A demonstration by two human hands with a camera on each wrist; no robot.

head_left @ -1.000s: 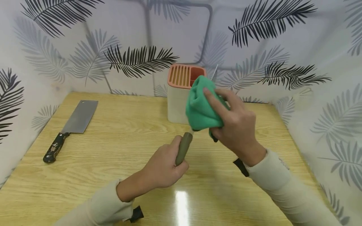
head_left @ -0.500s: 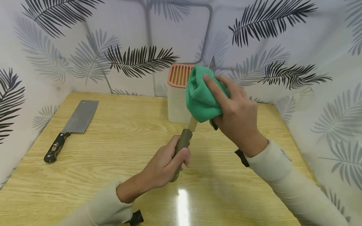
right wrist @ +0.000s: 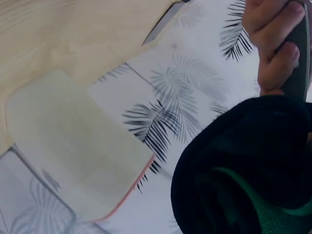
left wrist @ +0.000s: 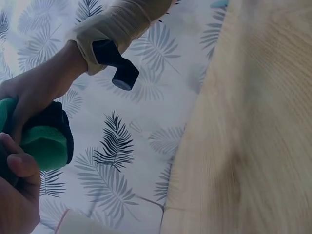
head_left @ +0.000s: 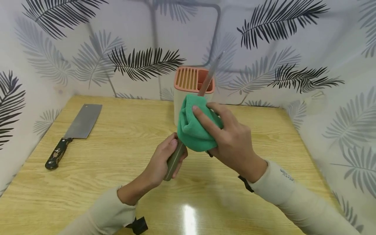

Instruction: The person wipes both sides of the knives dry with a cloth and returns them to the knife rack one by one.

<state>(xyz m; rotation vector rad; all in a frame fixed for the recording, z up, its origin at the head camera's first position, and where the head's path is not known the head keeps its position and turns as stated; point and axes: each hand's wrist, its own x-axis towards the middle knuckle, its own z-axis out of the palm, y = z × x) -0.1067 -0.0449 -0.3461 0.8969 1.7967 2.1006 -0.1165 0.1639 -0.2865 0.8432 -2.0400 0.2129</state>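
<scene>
My left hand (head_left: 160, 161) grips the olive-green handle of a knife (head_left: 212, 70), whose narrow blade points up and away over the table. With my right hand (head_left: 233, 140) I hold a bunched green cloth (head_left: 195, 127) against the knife where handle and blade meet, hiding that part. Above the cloth the blade and its pointed tip show bare. In the left wrist view, the cloth (left wrist: 46, 148) appears between both hands at the left edge. The right wrist view has the dark underside of the cloth (right wrist: 234, 146) close up, with left-hand fingers (right wrist: 275, 53) round the handle.
A white knife holder (head_left: 177, 111) with a slotted coral top stands at the back, behind the cloth. On the left of the wooden table (head_left: 123, 130) lies a cleaver (head_left: 83, 120) with a dark patterned handle. Leaf-print fabric (head_left: 132, 32) hangs around the table.
The cloth in my right hand first rose slightly, then came down the blade toward the handle, baring the upper blade. My left hand has shifted its grip, and the knife has moved slightly left.
</scene>
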